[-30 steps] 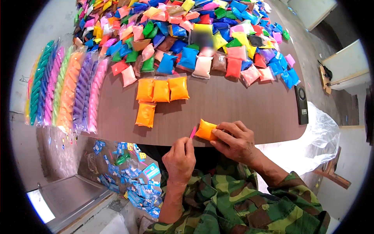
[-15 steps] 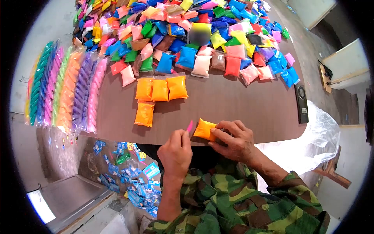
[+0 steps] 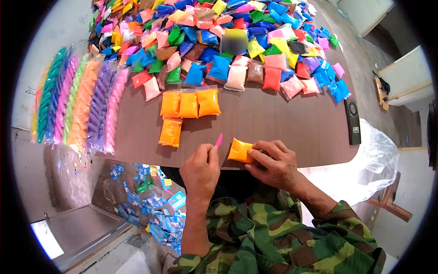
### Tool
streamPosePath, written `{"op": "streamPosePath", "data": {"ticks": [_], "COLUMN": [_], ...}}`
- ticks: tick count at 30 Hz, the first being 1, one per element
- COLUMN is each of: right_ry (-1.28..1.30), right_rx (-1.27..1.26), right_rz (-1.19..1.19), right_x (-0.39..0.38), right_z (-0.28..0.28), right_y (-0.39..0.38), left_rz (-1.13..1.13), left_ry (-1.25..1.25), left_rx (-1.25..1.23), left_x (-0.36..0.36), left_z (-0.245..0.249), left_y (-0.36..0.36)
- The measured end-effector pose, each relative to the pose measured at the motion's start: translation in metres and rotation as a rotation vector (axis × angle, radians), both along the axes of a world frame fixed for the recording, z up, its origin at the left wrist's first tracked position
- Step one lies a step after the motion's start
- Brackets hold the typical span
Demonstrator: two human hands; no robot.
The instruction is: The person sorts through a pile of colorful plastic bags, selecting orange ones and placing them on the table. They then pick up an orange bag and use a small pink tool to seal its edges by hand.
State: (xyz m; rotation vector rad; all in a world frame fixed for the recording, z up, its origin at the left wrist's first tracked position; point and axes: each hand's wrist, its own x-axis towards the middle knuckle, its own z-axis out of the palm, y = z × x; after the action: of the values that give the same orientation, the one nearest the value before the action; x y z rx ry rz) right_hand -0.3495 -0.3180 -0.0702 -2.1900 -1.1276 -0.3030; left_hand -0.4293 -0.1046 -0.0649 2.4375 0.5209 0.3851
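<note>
Near the front edge of the brown table (image 3: 283, 123), my left hand (image 3: 200, 170) is closed round a small pink tool (image 3: 219, 139), whose tip points up. To its right, my right hand (image 3: 274, 163) pinches the right end of an orange packet (image 3: 239, 150) lying at the table edge. The pink tool and this packet are apart. Further back on the left, three orange packets (image 3: 188, 105) lie side by side in a row, with one more orange packet (image 3: 170, 132) below the leftmost.
A large heap of coloured packets (image 3: 219, 68) covers the table's back. Bagged twisted coloured strips (image 3: 84, 102) lie at the left edge, a black device (image 3: 352, 122) at the right edge. Blue packages (image 3: 159, 223) and clear plastic sheeting (image 3: 374, 153) are below the table.
My left hand has moved slightly left with the pink tool, away from the orange packet. My right hand stays on the packet, almost unmoved.
</note>
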Motion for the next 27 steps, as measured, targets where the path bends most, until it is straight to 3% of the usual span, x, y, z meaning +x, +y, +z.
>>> {"op": "streamPosePath", "data": {"ticks": [10, 15, 22, 27], "right_ry": [0.128, 0.285, 0.209, 0.178], "right_rx": [0.231, 0.214, 0.143, 0.119], "right_rz": [-0.109, -0.235, -0.231, -0.221], "right_x": [0.0, 0.006, 0.01, 0.012], "right_z": [-0.015, 0.001, -0.011, -0.011], "right_y": [-0.004, -0.004, -0.002, -0.002], "left_rz": [0.14, 0.025, -0.209, -0.112], "left_ry": [-0.073, -0.135, -0.184, -0.071], "left_rx": [-0.409, -0.348, -0.085, -0.013], "left_x": [-0.027, -0.026, 0.003, 0.013], "left_z": [0.011, 0.017, -0.004, 0.0], "left_y": [-0.007, -0.044, -0.063, -0.038]}}
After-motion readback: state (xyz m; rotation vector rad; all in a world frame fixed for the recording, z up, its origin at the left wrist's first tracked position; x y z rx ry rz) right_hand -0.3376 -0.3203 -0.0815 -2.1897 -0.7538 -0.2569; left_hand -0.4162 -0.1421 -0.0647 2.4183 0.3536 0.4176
